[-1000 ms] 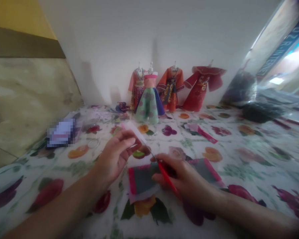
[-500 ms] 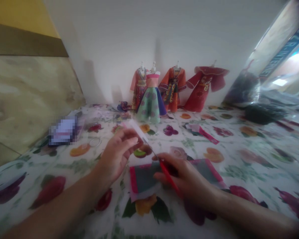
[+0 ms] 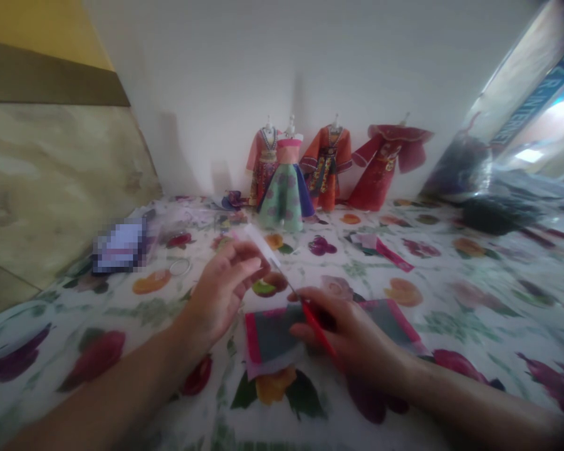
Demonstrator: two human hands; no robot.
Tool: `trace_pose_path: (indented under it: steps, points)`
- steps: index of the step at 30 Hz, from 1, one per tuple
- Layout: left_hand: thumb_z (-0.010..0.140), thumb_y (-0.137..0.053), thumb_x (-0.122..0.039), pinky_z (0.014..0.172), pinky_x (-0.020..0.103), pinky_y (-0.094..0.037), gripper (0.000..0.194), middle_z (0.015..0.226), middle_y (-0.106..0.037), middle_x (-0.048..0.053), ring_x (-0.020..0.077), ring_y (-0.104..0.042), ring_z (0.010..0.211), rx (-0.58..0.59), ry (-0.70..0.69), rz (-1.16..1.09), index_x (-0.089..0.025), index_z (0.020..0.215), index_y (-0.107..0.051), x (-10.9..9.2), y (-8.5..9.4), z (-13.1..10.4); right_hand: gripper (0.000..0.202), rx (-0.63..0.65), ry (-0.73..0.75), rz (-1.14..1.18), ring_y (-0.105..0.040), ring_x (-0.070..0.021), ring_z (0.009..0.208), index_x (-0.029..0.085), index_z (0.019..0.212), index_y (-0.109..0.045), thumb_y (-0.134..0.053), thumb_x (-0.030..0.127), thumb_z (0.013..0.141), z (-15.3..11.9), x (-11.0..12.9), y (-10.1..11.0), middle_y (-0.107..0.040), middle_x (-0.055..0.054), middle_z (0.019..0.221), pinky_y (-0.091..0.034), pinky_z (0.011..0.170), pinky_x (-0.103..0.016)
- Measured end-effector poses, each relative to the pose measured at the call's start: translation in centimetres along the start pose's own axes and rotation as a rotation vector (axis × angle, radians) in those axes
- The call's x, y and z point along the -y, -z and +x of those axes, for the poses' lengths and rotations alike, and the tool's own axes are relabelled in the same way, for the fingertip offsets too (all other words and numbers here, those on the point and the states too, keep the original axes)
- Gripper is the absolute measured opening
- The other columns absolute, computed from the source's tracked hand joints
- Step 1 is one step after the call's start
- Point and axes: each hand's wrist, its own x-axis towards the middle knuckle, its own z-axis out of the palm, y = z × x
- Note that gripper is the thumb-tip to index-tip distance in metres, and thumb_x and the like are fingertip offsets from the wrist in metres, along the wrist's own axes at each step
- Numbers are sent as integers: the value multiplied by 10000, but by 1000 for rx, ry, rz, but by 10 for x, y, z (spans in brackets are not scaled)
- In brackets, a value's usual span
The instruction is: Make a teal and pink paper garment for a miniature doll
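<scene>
My left hand [image 3: 223, 291], fingers curled, pinches a narrow whitish strip [image 3: 258, 243] that slants up and away from me. In my right hand [image 3: 352, 326] is a pair of red-handled scissors [image 3: 318, 332], its blades reaching the strip's near end. Blur hides whether the blades are parted. Under the right hand lies a dark grey piece with a pink border [image 3: 270, 338], partly covered by the fingers. A similar grey and pink piece [image 3: 391, 321] shows to the right, behind the wrist.
Several small doll dresses stand by the white wall, among them a green-skirted dress [image 3: 282, 194] and a red robe [image 3: 380, 169]. A pink scrap [image 3: 392, 254] and a thin ring [image 3: 180, 267] lie on the fruit-patterned tablecloth [image 3: 188, 432]. Dark bags [image 3: 498, 213] sit at right.
</scene>
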Motion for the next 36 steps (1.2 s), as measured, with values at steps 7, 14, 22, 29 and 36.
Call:
trace_pose_path:
  steps: [7,14,22,29,36]
  points:
    - [866,-693,-151,790,290,-518,75,859,-718,5,158,-683,822,68,13,-13,-204,916,-713,-1,-2,-2,317,1,-5,-2,-599,-172,732,210,1106,-655,-634,469,925,0,1,1,-670,-23,837,-471,637,-286]
    - [831,-694,-146,801,282,-485,76,878,-695,2,148,-629,836,21,-11,58,-202,875,-721,-2,-4,-3,361,11,3,14,-618,-189,787,209,1180,-649,-634,466,926,0,-1,0,-685,-33,868,-478,651,-296]
    - [792,-730,-159,795,271,-493,77,873,-677,-14,135,-624,831,-23,16,13,-197,858,-719,-4,-1,2,366,7,5,12,-617,-181,753,218,1200,-648,-632,464,928,-1,0,0,-675,-25,847,-488,658,-291]
    - [799,-735,-123,757,241,-524,107,831,-690,-20,119,-655,802,19,9,-25,-192,873,-700,-5,-4,0,397,13,48,47,-621,-179,750,232,1229,-632,-653,475,916,0,-6,-3,-686,-19,859,-480,635,-281]
    - [783,-747,-115,718,215,-518,202,790,-689,-38,96,-647,744,-25,6,23,-199,938,-648,0,-4,-1,367,61,41,93,-621,-177,781,233,1180,-628,-654,489,918,-2,-7,-4,-695,-27,935,-468,631,-277]
